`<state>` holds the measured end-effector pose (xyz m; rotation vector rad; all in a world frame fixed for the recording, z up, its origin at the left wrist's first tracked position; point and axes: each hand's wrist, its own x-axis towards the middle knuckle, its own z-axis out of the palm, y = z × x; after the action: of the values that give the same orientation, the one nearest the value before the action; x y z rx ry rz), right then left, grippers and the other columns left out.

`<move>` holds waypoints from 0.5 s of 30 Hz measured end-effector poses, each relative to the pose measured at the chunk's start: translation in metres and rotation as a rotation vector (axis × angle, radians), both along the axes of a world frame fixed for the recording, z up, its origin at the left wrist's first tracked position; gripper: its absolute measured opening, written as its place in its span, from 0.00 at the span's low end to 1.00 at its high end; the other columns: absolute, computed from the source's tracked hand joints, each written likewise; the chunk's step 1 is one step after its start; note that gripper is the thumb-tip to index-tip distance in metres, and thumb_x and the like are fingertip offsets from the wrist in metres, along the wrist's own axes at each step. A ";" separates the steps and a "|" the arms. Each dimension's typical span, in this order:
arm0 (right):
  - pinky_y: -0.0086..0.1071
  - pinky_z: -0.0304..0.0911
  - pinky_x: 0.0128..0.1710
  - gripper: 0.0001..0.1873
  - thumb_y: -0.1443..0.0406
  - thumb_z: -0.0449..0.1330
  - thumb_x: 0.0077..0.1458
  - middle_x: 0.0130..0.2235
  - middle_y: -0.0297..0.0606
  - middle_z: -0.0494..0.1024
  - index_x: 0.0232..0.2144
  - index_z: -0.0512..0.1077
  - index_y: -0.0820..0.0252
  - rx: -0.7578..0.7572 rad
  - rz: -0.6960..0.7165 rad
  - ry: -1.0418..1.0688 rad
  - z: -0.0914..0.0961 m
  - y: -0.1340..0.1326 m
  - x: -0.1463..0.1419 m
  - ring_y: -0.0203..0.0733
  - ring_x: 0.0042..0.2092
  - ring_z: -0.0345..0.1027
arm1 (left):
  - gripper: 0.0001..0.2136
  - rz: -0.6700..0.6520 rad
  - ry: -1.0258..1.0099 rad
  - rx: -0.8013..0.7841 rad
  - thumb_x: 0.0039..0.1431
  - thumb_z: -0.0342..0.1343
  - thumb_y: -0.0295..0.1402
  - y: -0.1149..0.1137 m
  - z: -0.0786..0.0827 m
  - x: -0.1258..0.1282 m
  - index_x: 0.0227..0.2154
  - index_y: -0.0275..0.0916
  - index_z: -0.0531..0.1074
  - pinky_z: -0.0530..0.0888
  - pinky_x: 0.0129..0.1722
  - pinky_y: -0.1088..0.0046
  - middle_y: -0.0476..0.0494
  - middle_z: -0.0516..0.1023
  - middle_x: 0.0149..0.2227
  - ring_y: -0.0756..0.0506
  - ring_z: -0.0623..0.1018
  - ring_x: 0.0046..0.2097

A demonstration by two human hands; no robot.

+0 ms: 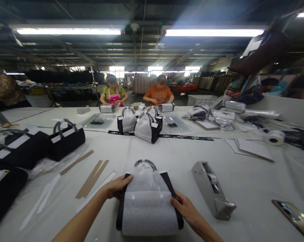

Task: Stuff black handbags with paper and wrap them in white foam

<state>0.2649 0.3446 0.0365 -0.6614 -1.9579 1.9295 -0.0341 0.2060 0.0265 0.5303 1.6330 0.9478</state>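
A black handbag wrapped in white foam sheet (149, 205) lies flat on the white table (242, 181) right in front of me, its handle pointing away. My left hand (116, 187) rests on the bag's upper left edge, fingers stretched along the wrap. My right hand (183, 205) presses the bag's right edge, fingers laid against the foam. Neither hand lifts the bag.
A grey tape dispenser (212, 190) lies right of the bag, a phone (294, 216) at the near right corner. Cardboard strips (91, 179) and black bags (63, 137) sit left. Wrapped bags (145, 127) stand mid-table. A tape roll (275, 137) is far right. Two people work across the table.
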 end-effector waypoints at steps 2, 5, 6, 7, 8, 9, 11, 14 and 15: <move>0.43 0.59 0.55 0.35 0.48 0.58 0.52 0.56 0.44 0.70 0.57 0.64 0.59 0.010 0.011 0.015 -0.005 -0.002 0.004 0.53 0.54 0.64 | 0.32 -0.010 0.028 0.015 0.39 0.59 0.59 -0.006 0.003 0.002 0.42 0.39 0.70 0.76 0.30 0.60 0.41 0.77 0.32 0.42 0.77 0.30; 0.45 0.58 0.56 0.34 0.50 0.59 0.52 0.57 0.44 0.68 0.58 0.63 0.58 0.052 0.022 0.027 -0.009 -0.004 0.005 0.54 0.56 0.63 | 0.28 0.011 0.075 0.074 0.42 0.61 0.55 -0.019 0.016 0.001 0.39 0.37 0.72 0.76 0.29 0.64 0.44 0.76 0.30 0.45 0.75 0.28; 0.46 0.58 0.56 0.34 0.51 0.60 0.52 0.57 0.44 0.68 0.58 0.63 0.58 0.071 0.032 0.031 -0.009 -0.004 0.004 0.55 0.56 0.62 | 0.27 0.026 0.091 0.101 0.42 0.61 0.53 -0.024 0.022 0.000 0.39 0.36 0.72 0.75 0.29 0.66 0.44 0.76 0.29 0.46 0.75 0.28; 0.46 0.58 0.56 0.34 0.52 0.60 0.52 0.58 0.44 0.67 0.58 0.63 0.57 0.090 0.046 0.040 -0.008 -0.003 0.000 0.55 0.56 0.62 | 0.26 0.045 0.109 0.131 0.43 0.61 0.52 -0.028 0.028 -0.002 0.39 0.36 0.72 0.75 0.28 0.67 0.45 0.76 0.29 0.46 0.74 0.28; 0.45 0.58 0.56 0.34 0.52 0.61 0.52 0.58 0.44 0.67 0.58 0.63 0.57 0.109 0.061 0.054 -0.005 -0.002 -0.005 0.54 0.56 0.62 | 0.25 0.068 0.129 0.164 0.44 0.61 0.51 -0.032 0.035 -0.005 0.39 0.36 0.72 0.75 0.28 0.68 0.45 0.76 0.29 0.47 0.74 0.28; 0.45 0.59 0.56 0.33 0.53 0.61 0.52 0.58 0.43 0.67 0.58 0.63 0.56 0.129 0.076 0.071 -0.002 -0.001 -0.012 0.53 0.57 0.62 | 0.24 0.094 0.151 0.201 0.46 0.60 0.51 -0.036 0.042 -0.008 0.39 0.36 0.72 0.74 0.29 0.69 0.45 0.75 0.30 0.47 0.74 0.29; 0.43 0.60 0.55 0.32 0.56 0.61 0.52 0.59 0.41 0.66 0.58 0.63 0.54 0.199 0.079 0.111 0.004 0.004 -0.031 0.51 0.57 0.61 | 0.24 0.153 0.193 0.286 0.48 0.58 0.50 -0.043 0.054 -0.017 0.42 0.37 0.71 0.74 0.31 0.70 0.45 0.76 0.33 0.47 0.74 0.33; 0.42 0.57 0.58 0.28 0.60 0.62 0.50 0.59 0.39 0.66 0.55 0.67 0.53 0.384 -0.010 0.155 0.002 0.012 -0.062 0.50 0.59 0.58 | 0.26 0.232 0.243 0.417 0.50 0.57 0.50 -0.052 0.056 -0.029 0.49 0.41 0.66 0.75 0.38 0.68 0.44 0.75 0.42 0.45 0.74 0.41; 0.43 0.56 0.58 0.27 0.61 0.62 0.49 0.58 0.39 0.67 0.54 0.68 0.53 0.434 -0.037 0.155 -0.002 0.015 -0.071 0.51 0.59 0.58 | 0.27 0.254 0.255 0.452 0.50 0.57 0.50 -0.054 0.051 -0.031 0.50 0.42 0.65 0.75 0.40 0.67 0.44 0.75 0.44 0.44 0.74 0.43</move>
<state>0.1938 0.3594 0.0341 -0.4098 -2.1441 1.4144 -0.0653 0.1522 0.0775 0.7874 1.7433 1.5064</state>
